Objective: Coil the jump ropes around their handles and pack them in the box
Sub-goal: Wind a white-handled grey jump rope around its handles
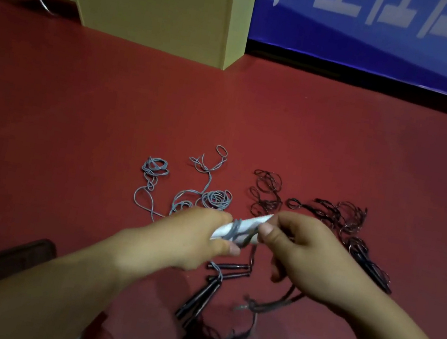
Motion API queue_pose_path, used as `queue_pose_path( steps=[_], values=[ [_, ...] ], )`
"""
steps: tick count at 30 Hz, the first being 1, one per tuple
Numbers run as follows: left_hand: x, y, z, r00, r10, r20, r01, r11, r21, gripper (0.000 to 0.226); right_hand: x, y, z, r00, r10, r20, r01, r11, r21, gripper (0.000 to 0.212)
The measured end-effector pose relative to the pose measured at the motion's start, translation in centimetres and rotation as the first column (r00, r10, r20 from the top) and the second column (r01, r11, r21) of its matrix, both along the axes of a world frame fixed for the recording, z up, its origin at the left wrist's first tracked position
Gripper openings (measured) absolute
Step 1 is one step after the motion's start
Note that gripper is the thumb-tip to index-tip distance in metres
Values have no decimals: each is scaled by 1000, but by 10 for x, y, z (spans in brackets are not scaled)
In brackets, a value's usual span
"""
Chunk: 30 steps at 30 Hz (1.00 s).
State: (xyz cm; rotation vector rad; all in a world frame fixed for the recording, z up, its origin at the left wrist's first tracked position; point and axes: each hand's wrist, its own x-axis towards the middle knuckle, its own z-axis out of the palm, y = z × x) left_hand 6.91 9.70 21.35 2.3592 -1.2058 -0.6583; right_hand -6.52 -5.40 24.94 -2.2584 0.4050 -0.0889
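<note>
Left hand (188,241) and right hand (306,252) gripping white plastic handles (239,227) wrapped in grey cord (235,231), loose grey rope tangles (200,192) beyond, black ropes (327,214) right, open red floor (76,113) left.

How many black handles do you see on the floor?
3: two black handles side by side below the hands, another slanting nearer the person. More may be hidden.
</note>
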Motion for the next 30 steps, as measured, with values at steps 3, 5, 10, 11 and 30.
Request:
queue_pose_path(
  steps=[3,5,10,11,30],
  values=[
    [-12,-1,-2,993,-117,34,114,991,66,31,1,-1,-6,1000,14,17,-12,991,-136,23],
    [-16,1,0,988,-149,33,147,987,59,30,2,-3,-7,999,12,37,-2,969,-249,20],
    [-20,3,12,974,-219,-55,216,975,-47,32,3,-15,1,992,-97,80,112,973,-200,18],
    [-21,3,13,970,-230,-80,226,972,-65,32,4,-18,2,990,-114,78,122,987,-100,20],
    [-19,-8,24,704,-11,-711,-316,891,-327,42,21,7,-19,981,-194,11,157,828,539,31]
  ],
)
